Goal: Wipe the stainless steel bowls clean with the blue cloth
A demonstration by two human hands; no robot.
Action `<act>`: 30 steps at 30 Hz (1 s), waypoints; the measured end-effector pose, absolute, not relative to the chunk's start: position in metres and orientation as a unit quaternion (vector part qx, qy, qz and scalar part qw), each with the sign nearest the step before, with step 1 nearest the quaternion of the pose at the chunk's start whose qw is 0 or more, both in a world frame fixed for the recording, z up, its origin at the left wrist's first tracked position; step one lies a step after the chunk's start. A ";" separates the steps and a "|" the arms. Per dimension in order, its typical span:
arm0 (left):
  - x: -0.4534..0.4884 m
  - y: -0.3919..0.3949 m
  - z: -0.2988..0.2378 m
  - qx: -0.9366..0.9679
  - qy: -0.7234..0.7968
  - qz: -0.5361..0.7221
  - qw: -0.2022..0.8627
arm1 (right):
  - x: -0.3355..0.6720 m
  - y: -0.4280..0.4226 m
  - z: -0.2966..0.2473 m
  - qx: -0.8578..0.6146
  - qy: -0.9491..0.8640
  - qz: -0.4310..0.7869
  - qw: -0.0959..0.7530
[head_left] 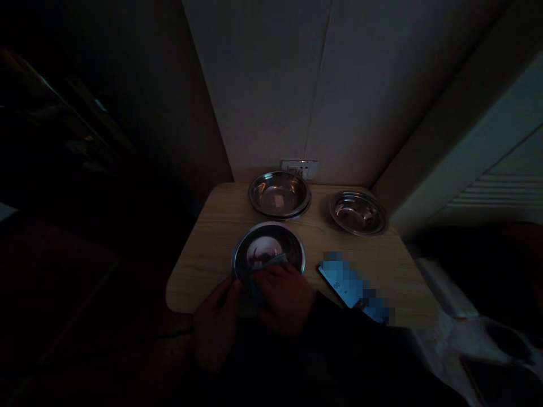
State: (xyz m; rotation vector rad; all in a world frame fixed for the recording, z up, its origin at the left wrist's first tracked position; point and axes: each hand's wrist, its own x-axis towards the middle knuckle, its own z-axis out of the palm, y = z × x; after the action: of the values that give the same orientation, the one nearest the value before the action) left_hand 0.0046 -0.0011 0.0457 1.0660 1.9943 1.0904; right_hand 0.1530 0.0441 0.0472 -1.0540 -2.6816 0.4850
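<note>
A shiny metal bowl (297,240) stands near the front of a small wooden table. My left hand (216,322) pinches its rim at the lower left, thumb and fingers closed. Over the near side of the bowl lies my right hand (286,297), closed on a bluish-green cloth (278,260) that touches the inside. The palm side of my right hand and much of the cloth are hidden. Light reflects off the bowl's bottom.
Behind stand stacked metal bowls (278,195), with another stack of bowls (358,213) at the back right. A lit phone (350,285) lies on the wooden table (199,254) by my right forearm. A wall socket (300,167) sits behind the table. The room is very dark.
</note>
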 end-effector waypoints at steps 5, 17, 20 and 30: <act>0.011 0.001 0.044 0.409 0.751 0.425 0.296 | 0.166 0.045 0.048 -0.344 -0.924 0.148 0.082; 0.013 0.004 0.047 0.401 0.750 0.419 0.318 | 0.176 0.050 0.046 -0.342 -0.926 0.146 0.069; 0.012 0.004 0.047 0.398 0.751 0.414 0.327 | 0.163 0.051 0.044 -0.312 -0.926 0.172 0.124; 0.013 0.004 0.048 0.369 0.770 0.404 0.328 | 0.179 0.047 0.042 -0.351 -0.922 0.153 0.067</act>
State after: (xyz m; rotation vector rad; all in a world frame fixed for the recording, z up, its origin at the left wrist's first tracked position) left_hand 0.0134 0.0044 0.0482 0.9662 2.0168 1.0566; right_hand 0.1788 0.0466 0.0422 -1.0567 -2.7770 0.4600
